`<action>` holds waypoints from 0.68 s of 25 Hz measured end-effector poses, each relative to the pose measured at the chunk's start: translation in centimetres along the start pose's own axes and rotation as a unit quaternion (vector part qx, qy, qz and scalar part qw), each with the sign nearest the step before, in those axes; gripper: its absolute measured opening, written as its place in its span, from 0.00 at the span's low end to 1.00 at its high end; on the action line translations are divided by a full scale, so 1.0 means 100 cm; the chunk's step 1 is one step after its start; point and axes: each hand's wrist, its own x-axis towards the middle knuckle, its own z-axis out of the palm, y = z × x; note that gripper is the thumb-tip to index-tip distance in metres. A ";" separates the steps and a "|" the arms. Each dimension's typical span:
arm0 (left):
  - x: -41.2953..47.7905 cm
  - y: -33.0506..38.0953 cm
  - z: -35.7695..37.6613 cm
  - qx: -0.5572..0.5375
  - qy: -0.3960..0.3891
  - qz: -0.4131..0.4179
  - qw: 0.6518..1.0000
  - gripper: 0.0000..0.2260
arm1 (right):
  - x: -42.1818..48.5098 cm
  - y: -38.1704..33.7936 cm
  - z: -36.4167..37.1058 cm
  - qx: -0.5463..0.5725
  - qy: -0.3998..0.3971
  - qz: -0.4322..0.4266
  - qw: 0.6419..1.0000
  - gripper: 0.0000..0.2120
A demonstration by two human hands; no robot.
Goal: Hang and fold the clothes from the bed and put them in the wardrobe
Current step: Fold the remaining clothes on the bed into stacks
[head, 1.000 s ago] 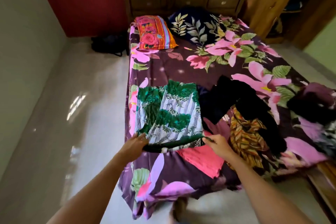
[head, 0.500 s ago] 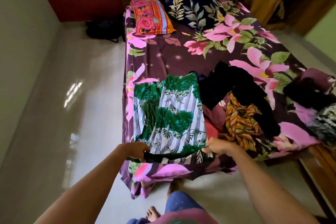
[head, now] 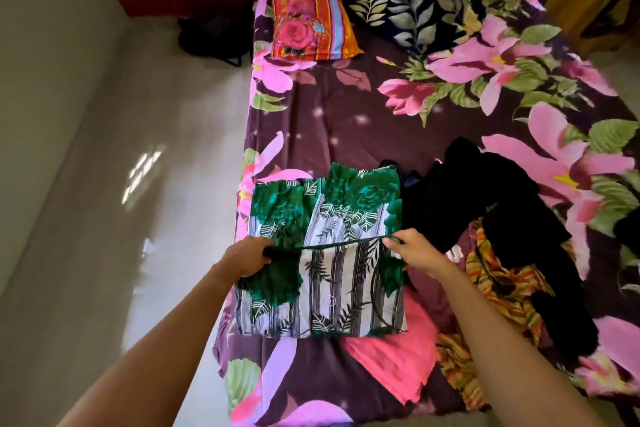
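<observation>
While on bed, green-print garment in L hand, R hand

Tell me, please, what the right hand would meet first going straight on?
The right hand, pointing forward-left, would likely meet the far half of the green garment it pinches, then bare bedsheet.

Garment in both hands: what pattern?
Folded cloth garment: green flowers, leaves on black-white stripes; head view.

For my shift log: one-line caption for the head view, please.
Left hand and right hand pinch the edge of the green leaf-print garment, mid-fold on the floral bed.
</observation>
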 end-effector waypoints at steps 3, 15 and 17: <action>0.055 -0.006 -0.028 0.008 0.036 -0.042 0.998 0.14 | 0.064 -0.020 -0.014 0.042 0.062 -0.004 0.997 0.20; 0.285 -0.025 -0.072 0.000 0.208 -0.099 0.973 0.24 | 0.303 -0.041 -0.035 0.069 0.293 0.021 0.953 0.08; 0.291 -0.013 -0.039 -0.064 0.224 -0.117 0.965 0.29 | 0.307 -0.035 -0.010 0.009 0.298 0.005 0.955 0.15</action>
